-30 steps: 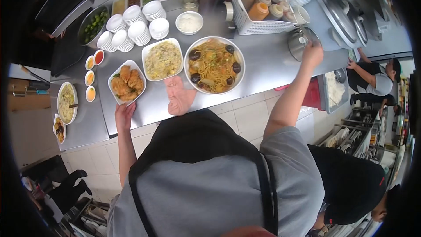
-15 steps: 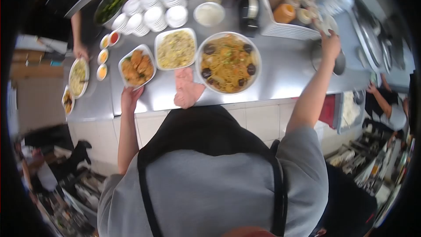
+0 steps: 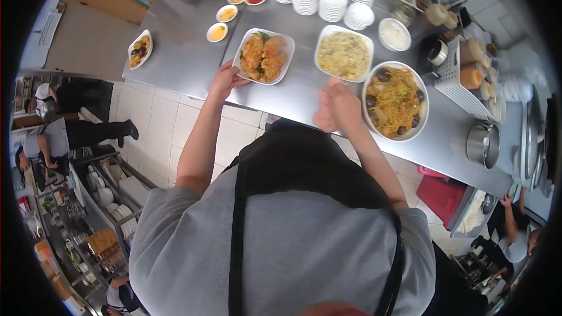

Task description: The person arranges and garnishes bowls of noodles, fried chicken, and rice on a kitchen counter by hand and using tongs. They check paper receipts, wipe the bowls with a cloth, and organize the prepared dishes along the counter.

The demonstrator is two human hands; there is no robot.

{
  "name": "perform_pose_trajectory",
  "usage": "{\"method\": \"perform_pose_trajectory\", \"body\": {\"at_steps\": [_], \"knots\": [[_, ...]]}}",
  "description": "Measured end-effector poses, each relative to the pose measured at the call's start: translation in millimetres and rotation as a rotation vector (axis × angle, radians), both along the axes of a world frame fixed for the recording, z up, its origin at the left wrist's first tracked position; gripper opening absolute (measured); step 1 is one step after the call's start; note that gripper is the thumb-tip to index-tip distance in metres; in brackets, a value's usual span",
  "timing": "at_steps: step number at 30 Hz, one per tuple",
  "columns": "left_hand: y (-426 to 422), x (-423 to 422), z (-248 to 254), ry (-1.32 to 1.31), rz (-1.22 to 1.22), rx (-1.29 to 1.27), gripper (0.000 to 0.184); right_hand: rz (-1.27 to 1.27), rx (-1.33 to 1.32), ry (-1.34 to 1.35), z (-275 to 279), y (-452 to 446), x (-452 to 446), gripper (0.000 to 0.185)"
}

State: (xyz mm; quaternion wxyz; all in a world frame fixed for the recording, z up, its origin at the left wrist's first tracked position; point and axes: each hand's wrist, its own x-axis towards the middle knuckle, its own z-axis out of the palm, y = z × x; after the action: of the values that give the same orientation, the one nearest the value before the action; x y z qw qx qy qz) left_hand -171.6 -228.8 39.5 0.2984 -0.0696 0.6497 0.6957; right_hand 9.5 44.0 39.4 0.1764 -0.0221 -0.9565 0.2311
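Observation:
My left hand (image 3: pixel 225 81) grips the near left edge of a square white dish of fried chicken (image 3: pixel 264 57), which rests on the steel counter (image 3: pixel 187 41). My right hand (image 3: pixel 342 107) is closed on a pink cloth (image 3: pixel 324 118) at the counter's front edge. Just beyond the cloth stands a square white dish of fried rice (image 3: pixel 343 54). To the right of my right hand is a round bowl of noodles with dark mushrooms (image 3: pixel 396 100).
Stacked white saucers (image 3: pixel 332 2) and small sauce cups (image 3: pixel 227 13) stand behind the dishes. At the right are a basket of bottles (image 3: pixel 462 73) and a metal pot (image 3: pixel 483 144). A small dish (image 3: pixel 140 49) lies far left. Other people are in the background.
My right hand has left the metal pot's area and come back to the pink cloth. The view has turned left. The oval rice dish has moved off the counter's left end.

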Motion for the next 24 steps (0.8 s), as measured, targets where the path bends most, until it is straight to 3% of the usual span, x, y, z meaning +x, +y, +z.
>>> {"method": "perform_pose_trajectory", "body": {"at_steps": [3, 6, 8, 10, 11, 16, 19, 24], "knots": [[-41.4, -15.3, -1.7, -0.03, -0.099, -0.045, 0.044, 0.016, -0.392, -0.12, 11.6, -35.8, -27.2, 0.008], [-67.5, -22.5, 0.0, -0.044, -0.087, 0.013, 0.044, -0.07, -0.542, -0.146, 14.1, -63.6, -68.9, 0.01], [-80.6, -29.7, -5.1, -0.086, -0.107, 0.04, 0.046, -0.112, -0.495, -0.152, 15.1, -83.3, -97.0, 0.011], [-82.2, -32.6, -2.6, -0.116, -0.166, 0.059, 0.048, -0.114, -0.338, 0.134, 13.4, -101.7, -119.5, 0.01], [-82.2, -34.8, -2.7, -0.123, -0.19, 0.07, 0.05, -0.114, -0.331, 0.125, 10.4, -108.5, -125.5, 0.01], [-84.2, -38.5, -4.9, -0.158, -0.205, 0.195, 0.05, 0.097, 0.22, 0.015, 7.0, -118.8, -129.4, 0.016], [-82.8, -37.1, -5.1, -0.168, -0.076, 0.187, 0.05, 0.165, 0.335, -0.061, 14.2, -121.0, -128.9, 0.017], [-80.7, -36.4, -8.2, -0.155, -0.003, 0.225, 0.051, 0.135, 0.279, -0.159, 20.5, -130.4, -128.0, 0.012]]}}
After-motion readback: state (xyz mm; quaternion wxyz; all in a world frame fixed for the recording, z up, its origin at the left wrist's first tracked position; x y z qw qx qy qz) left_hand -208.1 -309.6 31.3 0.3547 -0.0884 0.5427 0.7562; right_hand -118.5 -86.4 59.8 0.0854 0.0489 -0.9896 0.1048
